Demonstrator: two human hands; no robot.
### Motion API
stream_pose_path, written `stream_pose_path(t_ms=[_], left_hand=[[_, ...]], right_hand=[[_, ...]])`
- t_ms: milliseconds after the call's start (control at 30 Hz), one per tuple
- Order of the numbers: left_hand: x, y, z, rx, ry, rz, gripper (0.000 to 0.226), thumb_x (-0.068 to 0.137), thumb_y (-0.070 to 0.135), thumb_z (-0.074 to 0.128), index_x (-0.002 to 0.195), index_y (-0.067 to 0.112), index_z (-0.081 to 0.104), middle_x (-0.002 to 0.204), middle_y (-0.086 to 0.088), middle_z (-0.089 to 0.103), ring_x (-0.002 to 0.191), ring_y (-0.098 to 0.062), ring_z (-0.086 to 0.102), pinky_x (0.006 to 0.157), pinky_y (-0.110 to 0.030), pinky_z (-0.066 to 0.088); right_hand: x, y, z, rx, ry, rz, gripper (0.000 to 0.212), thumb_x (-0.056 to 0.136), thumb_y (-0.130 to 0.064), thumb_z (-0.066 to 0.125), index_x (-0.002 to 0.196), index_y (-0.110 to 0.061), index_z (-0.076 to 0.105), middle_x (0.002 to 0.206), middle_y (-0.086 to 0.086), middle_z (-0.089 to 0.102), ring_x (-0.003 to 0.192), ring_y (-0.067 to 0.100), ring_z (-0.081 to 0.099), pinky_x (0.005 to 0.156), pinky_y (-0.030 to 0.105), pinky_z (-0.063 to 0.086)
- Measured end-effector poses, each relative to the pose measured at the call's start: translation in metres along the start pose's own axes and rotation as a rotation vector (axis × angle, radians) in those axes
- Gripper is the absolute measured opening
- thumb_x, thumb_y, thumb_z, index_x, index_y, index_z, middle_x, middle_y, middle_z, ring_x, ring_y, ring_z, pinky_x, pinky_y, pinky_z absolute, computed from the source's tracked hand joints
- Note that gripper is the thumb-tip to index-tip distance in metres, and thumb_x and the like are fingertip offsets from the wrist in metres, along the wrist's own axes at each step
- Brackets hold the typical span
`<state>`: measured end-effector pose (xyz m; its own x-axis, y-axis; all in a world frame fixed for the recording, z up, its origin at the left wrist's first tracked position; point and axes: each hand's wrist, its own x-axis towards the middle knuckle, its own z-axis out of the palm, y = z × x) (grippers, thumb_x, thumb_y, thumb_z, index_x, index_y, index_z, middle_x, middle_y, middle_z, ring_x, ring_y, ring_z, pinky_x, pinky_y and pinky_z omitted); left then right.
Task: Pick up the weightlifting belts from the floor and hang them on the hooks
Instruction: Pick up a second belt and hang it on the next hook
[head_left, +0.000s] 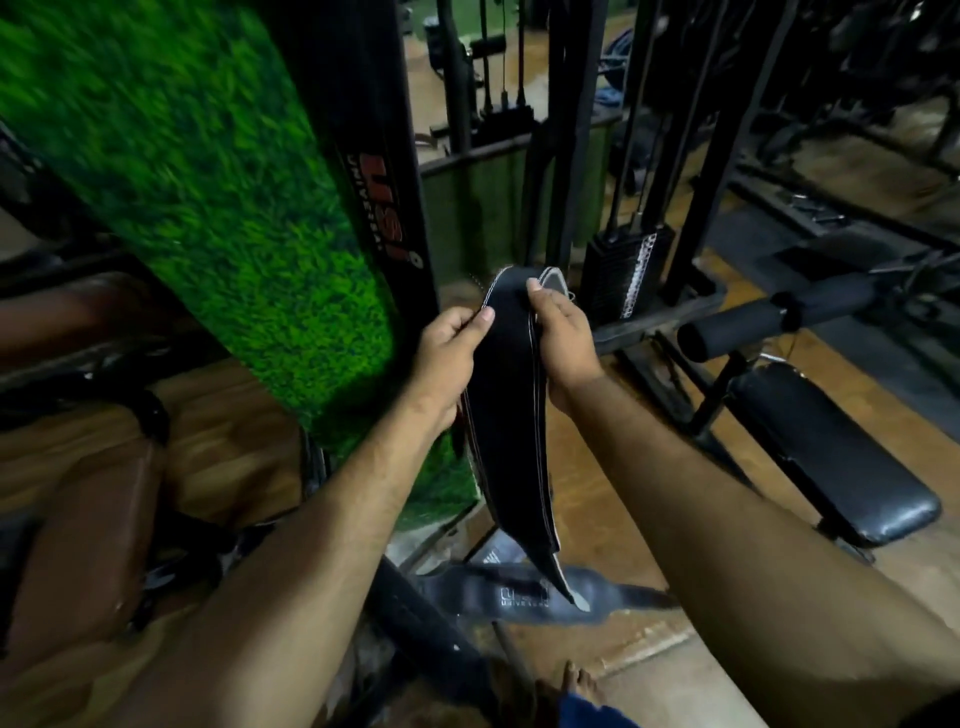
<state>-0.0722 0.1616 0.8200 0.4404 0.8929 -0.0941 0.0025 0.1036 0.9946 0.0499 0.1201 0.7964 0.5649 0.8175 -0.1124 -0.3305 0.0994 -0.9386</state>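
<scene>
A black leather weightlifting belt (511, 415) with white stitching hangs folded between both hands, its tapered end dangling just above the floor. My left hand (449, 358) pinches its left edge near the top. My right hand (563, 343) grips the folded top from the right, thumb on the front face. A second belt (519, 595), grey-black with printed lettering, lies flat on the floor below the hanging one. No hooks can be made out.
A pillar clad in green artificial grass (234, 208) stands close on the left, with a black branded upright (387, 208) beside it. A black padded bench with a foam roller (810, 457) sits to the right. Weight-stack machines (626, 275) stand behind. A brown padded seat (88, 530) is at lower left.
</scene>
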Motion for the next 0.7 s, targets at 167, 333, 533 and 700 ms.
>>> stream_pose_path(t_ms=[167, 333, 533, 700], left_hand=[[-0.026, 0.005, -0.013, 0.030, -0.064, -0.024, 0.020, 0.099, 0.019, 0.058, 0.082, 0.008, 0.061, 0.084, -0.013, 0.064, 0.081, -0.024, 0.059, 0.075, -0.034, 0.049], [-0.044, 0.022, -0.029, 0.086, -0.135, 0.001, 0.030, 0.101, 0.028, 0.056, 0.112, 0.003, 0.069, 0.102, -0.011, 0.076, 0.091, -0.017, 0.072, 0.082, -0.030, 0.058], [-0.055, 0.064, -0.064, 0.141, -0.218, 0.184, 0.023, 0.104, 0.011, 0.046, 0.120, 0.006, 0.062, 0.112, -0.011, 0.071, 0.099, -0.016, 0.068, 0.089, -0.026, 0.056], [-0.060, 0.092, -0.114, 0.187, -0.235, 0.238, 0.021, 0.102, 0.011, 0.052, 0.117, 0.005, 0.066, 0.112, -0.006, 0.074, 0.102, -0.012, 0.069, 0.092, -0.028, 0.054]], right_hand=[[-0.008, -0.027, 0.007, 0.039, -0.004, 0.205, 0.036, 0.088, -0.030, 0.069, 0.109, -0.001, 0.074, 0.096, 0.017, 0.073, 0.087, 0.036, 0.067, 0.078, 0.042, 0.052], [-0.031, -0.040, 0.038, 0.073, -0.063, 0.017, 0.014, 0.090, -0.013, 0.068, 0.077, -0.013, 0.063, 0.077, 0.016, 0.062, 0.069, 0.026, 0.058, 0.064, 0.033, 0.048], [-0.048, -0.067, 0.084, 0.062, -0.142, -0.032, 0.018, 0.092, -0.021, 0.071, 0.097, -0.003, 0.070, 0.098, 0.026, 0.068, 0.088, 0.034, 0.064, 0.081, 0.044, 0.052], [-0.058, -0.098, 0.130, 0.016, -0.191, -0.102, 0.024, 0.091, -0.012, 0.071, 0.107, 0.005, 0.070, 0.100, 0.025, 0.072, 0.087, 0.035, 0.068, 0.087, 0.049, 0.057]])
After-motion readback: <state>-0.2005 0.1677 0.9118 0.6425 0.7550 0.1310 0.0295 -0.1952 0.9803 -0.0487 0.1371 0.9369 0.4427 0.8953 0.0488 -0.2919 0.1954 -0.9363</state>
